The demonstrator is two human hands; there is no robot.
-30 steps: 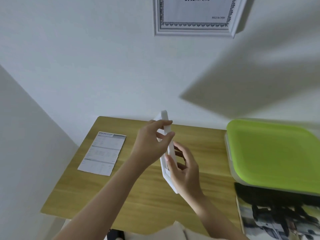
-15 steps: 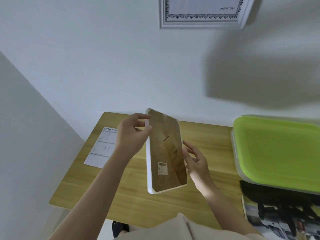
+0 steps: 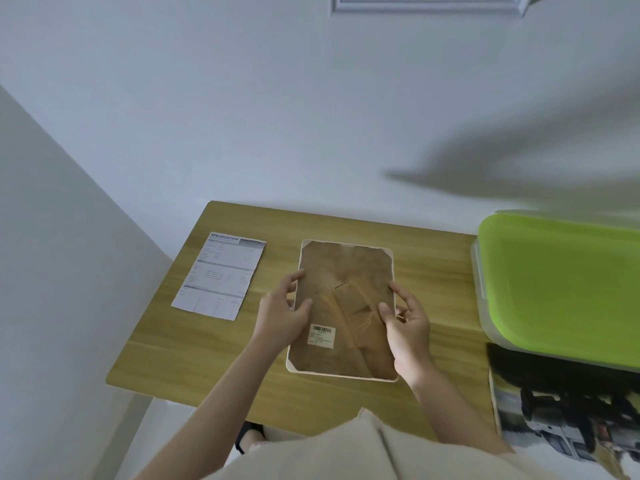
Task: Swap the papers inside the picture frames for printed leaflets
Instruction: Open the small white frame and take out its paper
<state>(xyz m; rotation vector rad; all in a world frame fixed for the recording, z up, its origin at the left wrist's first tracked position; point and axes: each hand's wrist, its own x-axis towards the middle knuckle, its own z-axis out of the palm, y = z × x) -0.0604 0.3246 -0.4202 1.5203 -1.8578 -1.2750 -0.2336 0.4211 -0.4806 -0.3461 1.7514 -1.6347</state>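
A white picture frame (image 3: 346, 268) lies face down in the middle of the wooden table (image 3: 166, 348), its brown backboard up with a barcode sticker near the lower left. My left hand (image 3: 282, 313) grips its left edge, thumb on the backboard. My right hand (image 3: 407, 327) grips its right edge the same way. A printed leaflet headed "SPECIFICATION" (image 3: 220, 275) lies flat on the table left of the frame. A second white frame (image 3: 429, 6) hangs on the wall above, mostly cut off by the top of the view.
A clear box with a lime-green lid (image 3: 561, 285) stands at the table's right end. A dark printed picture (image 3: 561, 414) lies in front of it at the lower right. White walls close the table in at the back and left.
The frame has turned from edge-on, held upright, to back side up and has come down flat over the table. Both hands have shifted to its left and right edges.
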